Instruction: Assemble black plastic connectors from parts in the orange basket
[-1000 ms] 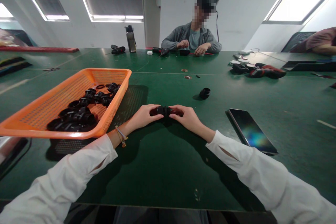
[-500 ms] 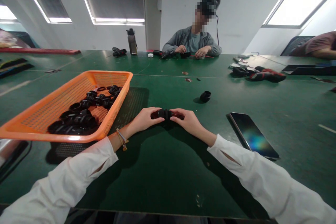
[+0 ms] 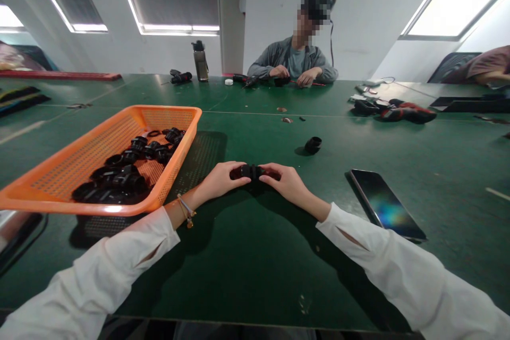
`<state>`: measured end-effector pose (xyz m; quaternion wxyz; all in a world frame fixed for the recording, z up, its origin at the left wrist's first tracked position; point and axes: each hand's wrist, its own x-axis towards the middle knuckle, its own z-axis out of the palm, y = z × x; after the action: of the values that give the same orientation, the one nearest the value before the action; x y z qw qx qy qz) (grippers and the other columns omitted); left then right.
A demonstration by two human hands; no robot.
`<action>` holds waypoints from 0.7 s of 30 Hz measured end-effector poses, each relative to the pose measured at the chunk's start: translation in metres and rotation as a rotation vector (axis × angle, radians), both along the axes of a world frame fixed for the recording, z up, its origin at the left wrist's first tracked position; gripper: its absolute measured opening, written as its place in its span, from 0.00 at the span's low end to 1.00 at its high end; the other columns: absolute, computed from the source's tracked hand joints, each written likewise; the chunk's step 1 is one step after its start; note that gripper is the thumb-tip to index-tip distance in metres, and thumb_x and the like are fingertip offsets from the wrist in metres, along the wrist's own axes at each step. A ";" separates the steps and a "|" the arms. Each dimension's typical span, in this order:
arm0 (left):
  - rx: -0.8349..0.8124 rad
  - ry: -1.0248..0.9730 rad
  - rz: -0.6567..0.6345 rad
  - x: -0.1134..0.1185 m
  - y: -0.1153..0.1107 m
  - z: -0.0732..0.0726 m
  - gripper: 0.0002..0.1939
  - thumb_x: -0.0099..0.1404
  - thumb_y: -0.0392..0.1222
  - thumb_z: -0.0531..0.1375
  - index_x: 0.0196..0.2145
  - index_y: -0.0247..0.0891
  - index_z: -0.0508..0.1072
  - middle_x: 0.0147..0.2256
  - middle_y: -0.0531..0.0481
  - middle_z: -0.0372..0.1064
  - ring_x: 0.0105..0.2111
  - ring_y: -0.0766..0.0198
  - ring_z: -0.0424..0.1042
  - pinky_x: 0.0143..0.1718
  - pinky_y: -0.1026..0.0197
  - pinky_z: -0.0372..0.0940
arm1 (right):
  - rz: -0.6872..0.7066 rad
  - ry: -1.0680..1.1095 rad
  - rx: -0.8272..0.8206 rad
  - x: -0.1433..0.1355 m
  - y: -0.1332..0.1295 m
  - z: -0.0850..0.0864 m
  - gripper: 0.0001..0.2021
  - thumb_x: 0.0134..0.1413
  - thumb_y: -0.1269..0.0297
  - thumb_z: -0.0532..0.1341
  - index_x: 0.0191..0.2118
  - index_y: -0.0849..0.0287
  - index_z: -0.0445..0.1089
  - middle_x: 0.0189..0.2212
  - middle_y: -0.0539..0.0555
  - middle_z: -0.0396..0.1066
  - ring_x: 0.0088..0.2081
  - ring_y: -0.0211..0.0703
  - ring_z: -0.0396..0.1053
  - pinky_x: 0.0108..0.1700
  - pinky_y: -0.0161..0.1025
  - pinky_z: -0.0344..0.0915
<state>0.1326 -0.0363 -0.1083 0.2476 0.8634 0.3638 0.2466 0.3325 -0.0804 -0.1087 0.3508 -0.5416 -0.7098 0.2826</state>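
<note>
Right of the orange perforated plastic basket (image 3: 99,209), a black cylindrical plastic part (image 3: 251,172) lies crosswise between left hand (image 3: 220,180) and right hand (image 3: 289,183), each closed around one end.

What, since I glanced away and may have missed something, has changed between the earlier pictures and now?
No clear move, grasp or release: only the view shifts slightly. The left hand and right hand still hold the black part between them. The orange basket, loose black piece and phone stayed put. Across the table, the co-worker's hand may have moved slightly.
</note>
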 end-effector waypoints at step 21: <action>-0.015 0.009 0.010 0.002 -0.003 0.006 0.16 0.58 0.47 0.59 0.40 0.33 0.73 0.37 0.46 0.73 0.35 0.59 0.72 0.37 0.60 0.64 | 0.032 0.026 -0.018 0.002 -0.001 0.000 0.15 0.48 0.69 0.61 0.44 0.62 0.72 0.33 0.55 0.77 0.33 0.42 0.73 0.37 0.40 0.68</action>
<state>0.1346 -0.0396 -0.1024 0.2511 0.8610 0.3708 0.2413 0.3348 -0.0810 -0.1087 0.3504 -0.5295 -0.7113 0.3014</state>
